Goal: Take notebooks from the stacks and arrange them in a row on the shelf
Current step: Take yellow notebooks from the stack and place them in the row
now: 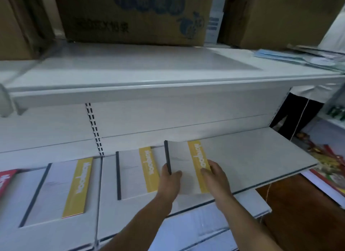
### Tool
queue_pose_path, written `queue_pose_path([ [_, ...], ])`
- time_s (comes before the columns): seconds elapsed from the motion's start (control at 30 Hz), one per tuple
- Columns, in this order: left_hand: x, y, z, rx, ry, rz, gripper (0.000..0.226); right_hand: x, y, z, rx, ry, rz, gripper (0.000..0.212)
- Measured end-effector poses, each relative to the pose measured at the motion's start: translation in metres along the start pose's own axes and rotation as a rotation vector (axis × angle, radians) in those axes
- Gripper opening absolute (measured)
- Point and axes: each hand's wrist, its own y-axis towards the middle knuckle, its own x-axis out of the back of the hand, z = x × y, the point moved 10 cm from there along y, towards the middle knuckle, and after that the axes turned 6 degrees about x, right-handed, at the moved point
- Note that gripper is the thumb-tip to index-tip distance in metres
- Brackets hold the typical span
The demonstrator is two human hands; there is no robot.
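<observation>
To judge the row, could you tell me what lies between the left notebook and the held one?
A third notebook, flat on the shelf, in the head view.

Shelf (252, 149) smooth matt painted metal; notebook (186, 168) matt paper cover; box (130, 17) brown cardboard.

Both hands hold one notebook (186, 166) over the shelf (252, 153): left hand (169, 179) at its dark spine, right hand (214, 176) on its yellow band. Two matching notebooks (136, 172) lie left of it.
</observation>
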Motion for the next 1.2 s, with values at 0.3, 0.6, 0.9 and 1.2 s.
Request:
queue_pose_path([
  [0.3, -0.051, 0.049, 0.007, -0.008, 0.448, -0.119, 0.018, 0.045, 0.084, -0.025, 0.026, -0.160, 0.070, 0.028],
  [0.6, -0.043, 0.069, 0.012, -0.046, 0.728, -0.286, 0.017, 0.022, 0.124, -0.024, 0.229, -0.508, 0.337, 0.038],
  [0.9, -0.046, 0.048, 0.027, -0.288, 0.892, -0.271, 0.086, 0.042, 0.114, -0.040, 0.581, -0.514, 0.359, 0.064],
  [1.2, -0.047, 0.045, 0.022, -0.347, 0.980, -0.363, 0.067, 0.031, 0.113, -0.048, 0.655, -0.556, 0.440, 0.073],
])
